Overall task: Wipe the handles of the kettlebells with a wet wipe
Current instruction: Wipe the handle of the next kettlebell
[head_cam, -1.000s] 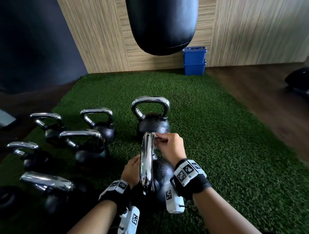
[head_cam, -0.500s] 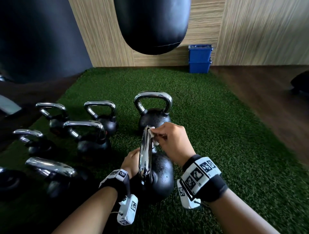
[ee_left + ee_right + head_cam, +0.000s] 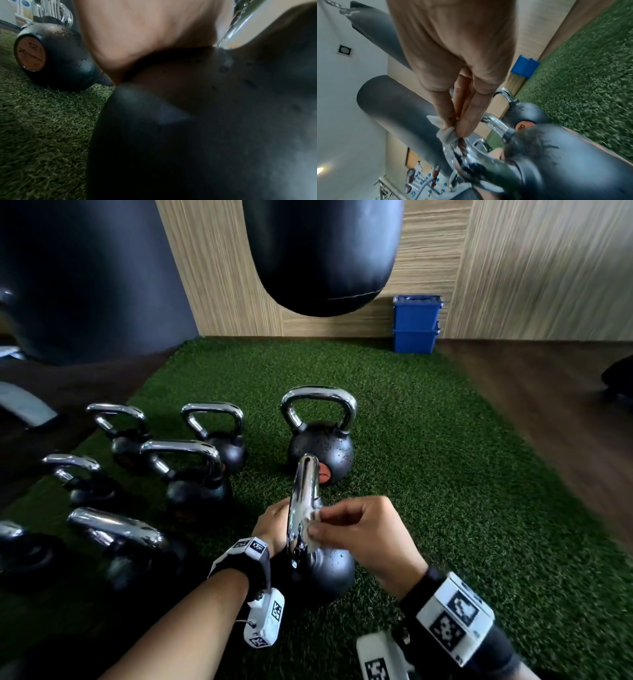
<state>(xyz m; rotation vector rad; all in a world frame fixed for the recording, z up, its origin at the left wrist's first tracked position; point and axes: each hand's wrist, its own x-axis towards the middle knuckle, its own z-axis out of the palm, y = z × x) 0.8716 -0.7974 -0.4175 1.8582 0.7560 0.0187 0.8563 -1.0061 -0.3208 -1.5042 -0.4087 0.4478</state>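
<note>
A black kettlebell stands on the green turf right in front of me, its chrome handle seen edge-on. My right hand pinches a white wet wipe against the handle's right side, about halfway down. The right wrist view shows thumb and fingers squeezing the bunched wipe onto the wet chrome handle. My left hand rests against the kettlebell's left side, its fingers hidden behind the handle. In the left wrist view the palm lies on the dark kettlebell body.
Several more chrome-handled kettlebells stand to the left, and one just beyond the one I hold. A black punching bag hangs above. Blue bins stand by the wooden wall. Dark wood floor borders the turf on the right.
My right hand has slid the wipe from the far top of the handle down along it toward me. The left hand has stayed against the kettlebell.
</note>
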